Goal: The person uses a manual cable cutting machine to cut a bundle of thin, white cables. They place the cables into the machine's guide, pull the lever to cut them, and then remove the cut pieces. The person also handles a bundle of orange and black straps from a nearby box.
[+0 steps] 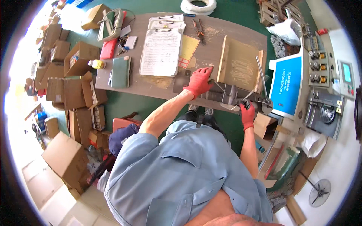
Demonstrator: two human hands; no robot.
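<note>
My left hand (pixel 201 82), in a red glove, rests by the table's front edge with its fingers stretched forward and apart. Beside its fingertips, thin metal rods run toward a grey metal fixture (pixel 232 95) at the table's front right. My right hand (pixel 247 115), gloved in red too, is closed at the right of that fixture. A small dark piece (pixel 246 103) shows at its fingers; its kind is too small to tell. Past the fixture lies a shallow wooden tray (pixel 241 60) with raised side strips. A metal lever (pixel 261 73) slants up from a round metal end (pixel 267 106).
Clipboards with papers (pixel 160 51), pliers (pixel 198 31), a green book (pixel 120 72) and a yellow bottle (pixel 97 64) lie on the worn table (pixel 151 83). Cardboard boxes (pixel 77 58) crowd the left floor. At right stand a blue-topped machine (pixel 286 84) and an open carton (pixel 264 126).
</note>
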